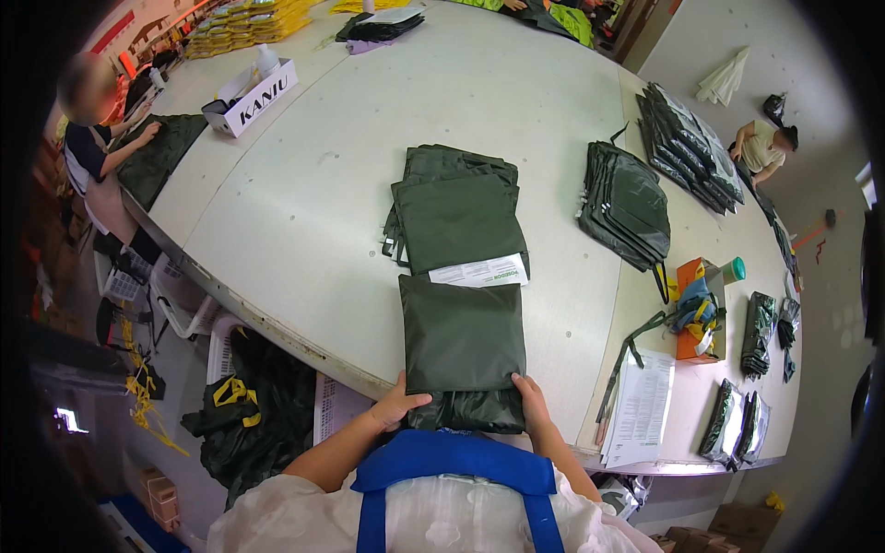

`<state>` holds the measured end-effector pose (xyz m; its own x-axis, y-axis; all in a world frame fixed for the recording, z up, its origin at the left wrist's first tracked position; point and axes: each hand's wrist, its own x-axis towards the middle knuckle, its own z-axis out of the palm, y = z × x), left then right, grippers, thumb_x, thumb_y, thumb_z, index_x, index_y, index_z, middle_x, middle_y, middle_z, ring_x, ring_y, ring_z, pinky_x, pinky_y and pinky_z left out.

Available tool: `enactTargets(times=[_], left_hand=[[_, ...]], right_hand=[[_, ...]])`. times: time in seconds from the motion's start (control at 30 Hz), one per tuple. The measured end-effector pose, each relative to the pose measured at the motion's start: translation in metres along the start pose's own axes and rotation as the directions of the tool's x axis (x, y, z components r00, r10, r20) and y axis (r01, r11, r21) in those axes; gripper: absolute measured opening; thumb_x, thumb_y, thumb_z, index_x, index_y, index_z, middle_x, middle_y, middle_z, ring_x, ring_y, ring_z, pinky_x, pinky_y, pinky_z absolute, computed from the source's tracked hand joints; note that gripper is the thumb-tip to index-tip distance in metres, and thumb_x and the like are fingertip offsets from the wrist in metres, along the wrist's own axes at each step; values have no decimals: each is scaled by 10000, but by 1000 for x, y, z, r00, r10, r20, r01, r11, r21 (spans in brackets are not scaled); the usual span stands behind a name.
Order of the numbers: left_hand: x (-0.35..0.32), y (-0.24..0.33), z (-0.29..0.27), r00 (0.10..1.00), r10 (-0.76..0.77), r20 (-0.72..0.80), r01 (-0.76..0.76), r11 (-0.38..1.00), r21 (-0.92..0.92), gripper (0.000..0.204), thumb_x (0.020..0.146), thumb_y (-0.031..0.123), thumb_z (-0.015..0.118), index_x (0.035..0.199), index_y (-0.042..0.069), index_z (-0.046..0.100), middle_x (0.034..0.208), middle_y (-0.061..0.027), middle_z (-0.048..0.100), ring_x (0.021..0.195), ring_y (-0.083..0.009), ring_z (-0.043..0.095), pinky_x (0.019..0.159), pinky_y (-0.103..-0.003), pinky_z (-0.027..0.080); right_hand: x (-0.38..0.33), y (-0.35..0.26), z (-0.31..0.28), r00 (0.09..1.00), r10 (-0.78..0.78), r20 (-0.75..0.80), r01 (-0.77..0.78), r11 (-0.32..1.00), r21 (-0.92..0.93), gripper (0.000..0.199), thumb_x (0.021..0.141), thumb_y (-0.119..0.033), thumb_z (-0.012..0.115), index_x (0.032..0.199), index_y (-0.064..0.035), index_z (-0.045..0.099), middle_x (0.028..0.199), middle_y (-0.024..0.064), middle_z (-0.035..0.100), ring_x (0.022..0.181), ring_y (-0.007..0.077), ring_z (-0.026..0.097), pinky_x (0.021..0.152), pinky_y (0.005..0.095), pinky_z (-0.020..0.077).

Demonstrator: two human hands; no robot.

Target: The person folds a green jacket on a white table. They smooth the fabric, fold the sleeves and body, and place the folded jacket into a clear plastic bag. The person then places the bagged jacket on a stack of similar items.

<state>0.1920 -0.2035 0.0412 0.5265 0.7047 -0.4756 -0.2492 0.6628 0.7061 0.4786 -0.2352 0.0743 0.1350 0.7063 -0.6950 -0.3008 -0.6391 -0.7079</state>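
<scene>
A folded dark green garment [464,332] lies flat at the near edge of the table, straight in front of me. My left hand [402,404] grips its near left corner, thumb on top. At the near right corner my right hand [532,402] holds it the same way. Between my hands a shiny, wrinkled dark green part [466,412] shows under the near edge; whether it is a plastic bag or more cloth, I cannot tell. Just beyond lies a stack of folded dark green garments [461,207], with a white printed sheet [481,271] on its near end.
Dark pouches [627,203] are stacked to the right, with bagged packs [691,147] behind. An orange box [698,309], paper sheets [638,405] and shiny packs [735,424] sit nearer. A white box [251,97] stands far left. Two co-workers [97,166] [763,152] flank the table.
</scene>
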Motion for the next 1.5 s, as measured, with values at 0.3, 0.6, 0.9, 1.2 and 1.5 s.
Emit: enactTargets(times=[0.3,0.6,0.9,1.2,1.5], left_hand=[[-11,-22,-7,981,170,96,-195,835,514,873,777,155,678,1454,4,148,1391,-196,370,1301,-276,353,1093,-371,259],[23,43,7,999,-4,35,-17,821,570,778,848,239,672,1445,28,218,1368,-174,439,1275,-272,407,1071,-371,310],[54,122,54,967,-100,233,92,995,45,927,781,530,695,1483,279,145,1489,-20,272,1306,-257,356,1011,-529,352],[125,69,-2,998,-59,16,36,783,620,677,843,361,650,1362,1,406,1275,-219,540,1118,-296,561,924,-356,455],[81,67,11,901,341,269,-411,466,783,556,794,151,671,1299,18,483,1178,-207,588,1088,-364,562,932,-399,444]], right_hand=[[-34,32,-4,952,-303,-34,176,637,-751,378,896,-248,573,1086,27,397,943,367,587,903,525,567,770,534,456],[-27,28,-3,748,-655,-106,368,542,-755,289,892,-135,537,1134,-2,450,870,333,596,818,521,568,680,543,453],[-108,-21,59,983,-170,-71,138,935,-327,258,914,-120,559,1062,70,465,803,209,644,774,286,656,707,361,508],[22,-38,13,582,-813,-27,379,300,-876,469,857,-275,634,1258,-62,517,1166,173,587,1090,354,562,919,401,453],[32,-94,52,921,-388,30,250,531,-810,579,763,-365,736,1266,-146,552,1122,119,577,1093,263,542,927,373,436]])
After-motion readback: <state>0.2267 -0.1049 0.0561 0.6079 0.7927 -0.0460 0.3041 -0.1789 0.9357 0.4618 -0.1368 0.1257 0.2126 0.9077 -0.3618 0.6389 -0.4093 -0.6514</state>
